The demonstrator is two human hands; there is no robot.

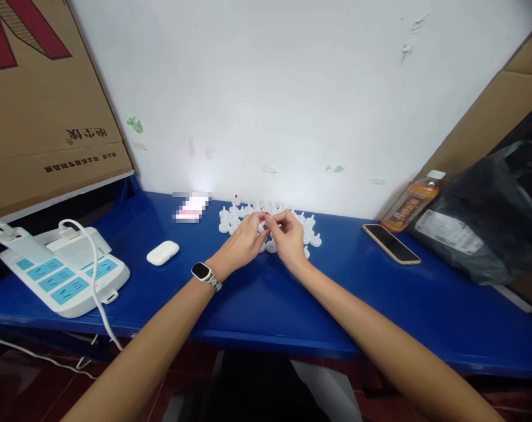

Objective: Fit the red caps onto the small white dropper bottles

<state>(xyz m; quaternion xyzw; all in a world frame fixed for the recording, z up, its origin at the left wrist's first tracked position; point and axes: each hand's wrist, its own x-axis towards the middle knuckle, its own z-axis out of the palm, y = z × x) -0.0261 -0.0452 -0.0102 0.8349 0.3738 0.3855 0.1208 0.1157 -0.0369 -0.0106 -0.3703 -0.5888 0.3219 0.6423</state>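
Note:
Both hands meet above a cluster of white plastic nozzle caps (224, 225) with narrow spouts, in the middle of the blue table. My left hand (247, 239), with a smartwatch on its wrist, is closed around a white nozzle cap (261, 226), which its fingers partly cover. My right hand (288, 235) pinches at a small red tip (267, 214) at the top of that cap. Whether the tip is fully seated on the spout cannot be made out. One nozzle cap with a red tip (236, 200) stands upright at the back of the cluster.
To the left are a white earbud case (162, 252) and a power strip (67, 275) with cables. A phone (391, 244), an orange drink bottle (410, 202) and a dark plastic bag (485, 211) lie to the right. A white wall (283, 105) rises behind the table (257, 305).

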